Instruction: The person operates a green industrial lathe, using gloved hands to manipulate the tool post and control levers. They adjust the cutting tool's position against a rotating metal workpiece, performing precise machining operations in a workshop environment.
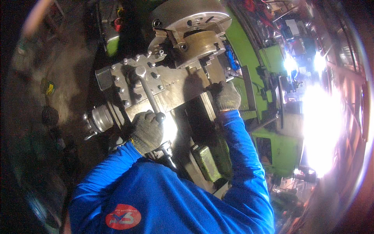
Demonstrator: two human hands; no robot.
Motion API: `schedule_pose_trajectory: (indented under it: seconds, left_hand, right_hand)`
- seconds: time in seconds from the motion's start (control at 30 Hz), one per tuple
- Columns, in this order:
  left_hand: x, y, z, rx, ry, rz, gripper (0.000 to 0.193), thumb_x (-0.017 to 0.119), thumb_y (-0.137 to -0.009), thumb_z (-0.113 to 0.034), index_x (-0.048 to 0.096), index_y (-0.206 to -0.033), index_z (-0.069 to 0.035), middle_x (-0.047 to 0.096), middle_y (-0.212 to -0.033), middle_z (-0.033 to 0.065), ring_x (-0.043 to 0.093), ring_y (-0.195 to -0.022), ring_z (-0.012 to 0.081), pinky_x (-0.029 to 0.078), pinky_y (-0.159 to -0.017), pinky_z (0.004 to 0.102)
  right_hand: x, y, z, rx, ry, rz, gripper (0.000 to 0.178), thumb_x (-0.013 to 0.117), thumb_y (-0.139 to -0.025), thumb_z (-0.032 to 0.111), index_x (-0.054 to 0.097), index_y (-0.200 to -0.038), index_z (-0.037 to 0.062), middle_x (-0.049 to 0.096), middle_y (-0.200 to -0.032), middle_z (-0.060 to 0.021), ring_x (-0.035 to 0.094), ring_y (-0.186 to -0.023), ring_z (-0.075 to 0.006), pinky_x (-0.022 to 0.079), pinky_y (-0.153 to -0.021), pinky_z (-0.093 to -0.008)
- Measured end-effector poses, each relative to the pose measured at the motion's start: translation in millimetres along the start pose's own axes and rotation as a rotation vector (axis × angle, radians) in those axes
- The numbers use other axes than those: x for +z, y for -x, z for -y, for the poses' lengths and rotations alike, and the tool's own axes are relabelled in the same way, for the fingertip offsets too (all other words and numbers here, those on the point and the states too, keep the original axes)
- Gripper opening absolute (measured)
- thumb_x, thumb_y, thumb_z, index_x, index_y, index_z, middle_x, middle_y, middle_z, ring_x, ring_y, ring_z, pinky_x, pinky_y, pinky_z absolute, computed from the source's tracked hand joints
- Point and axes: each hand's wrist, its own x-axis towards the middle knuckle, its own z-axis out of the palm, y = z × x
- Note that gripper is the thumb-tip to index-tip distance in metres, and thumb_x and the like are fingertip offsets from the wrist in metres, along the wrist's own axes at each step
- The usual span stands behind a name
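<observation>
The left hand [147, 132], curled at the steel lever's [149, 93] near end, and right hand [228, 96], half-curled near the chuck [198, 46], hide their grip; I cannot tell what either holds.

The gloved left hand [148, 132] is reaching forward on a bent arm [107, 165], well short of the chuck [200, 48]; the gloved right hand [228, 96] is reaching nearer it, forearm [239, 134] extending forward.

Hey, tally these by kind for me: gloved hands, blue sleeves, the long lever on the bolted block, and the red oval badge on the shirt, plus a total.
Gloved hands: 2
Blue sleeves: 2
Long lever: 1
Red oval badge: 1
Total: 6
</observation>
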Motion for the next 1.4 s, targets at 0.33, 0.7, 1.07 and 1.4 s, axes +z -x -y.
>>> schedule_pose_trajectory:
  seconds: [0.33, 0.7, 1.07, 1.4]
  left_hand:
    - [0, 4, 0, 0.012, 0.059, -0.066, 0.015, 0.065, -0.080, -0.026, 0.070, -0.081, -0.012, 0.066, -0.085, 0.0088, 0.063, -0.097, 0.0323, 0.045, -0.088, 0.0554]
    - [-17, -4, -3, 0.023, -0.022, -0.045, 0.020, 0.064, -0.078, -0.028, 0.070, -0.085, -0.010, 0.065, -0.086, 0.0102, 0.063, -0.092, 0.0314, 0.047, -0.086, 0.0529]
    - [-14, -3, -2, 0.034, -0.027, -0.033, 0.015, 0.064, -0.080, -0.025, 0.069, -0.082, -0.010, 0.065, -0.083, 0.0100, 0.065, -0.089, 0.0311, 0.048, -0.081, 0.0544]
    - [-12, -1, 1, 0.073, 0.047, -0.096, 0.016, 0.066, -0.078, -0.026, 0.069, -0.083, -0.012, 0.065, -0.088, 0.0097, 0.063, -0.092, 0.0324, 0.047, -0.084, 0.0564]
  right_hand:
    - [-13, 1, -19, -0.169, 0.063, -0.012, 0.040, 0.071, -0.093, 0.049, 0.067, -0.126, 0.0251, 0.066, -0.121, -0.0134, 0.072, -0.101, -0.0376, 0.059, -0.080, -0.0542]
    - [-19, 3, 2, -0.146, 0.080, -0.054, 0.037, 0.075, -0.090, 0.048, 0.074, -0.112, 0.0194, 0.068, -0.118, -0.0126, 0.072, -0.101, -0.0357, 0.060, -0.079, -0.0515]
    - [-9, -4, -18, -0.241, 0.077, -0.068, 0.036, 0.069, -0.095, 0.050, 0.077, -0.114, 0.0199, 0.071, -0.111, -0.0141, 0.073, -0.101, -0.0369, 0.060, -0.080, -0.0528]
    - [-19, -15, -8, -0.255, 0.131, 0.019, 0.036, 0.068, -0.095, 0.051, 0.078, -0.106, 0.0180, 0.073, -0.109, -0.0140, 0.074, -0.098, -0.0375, 0.061, -0.078, -0.0517]
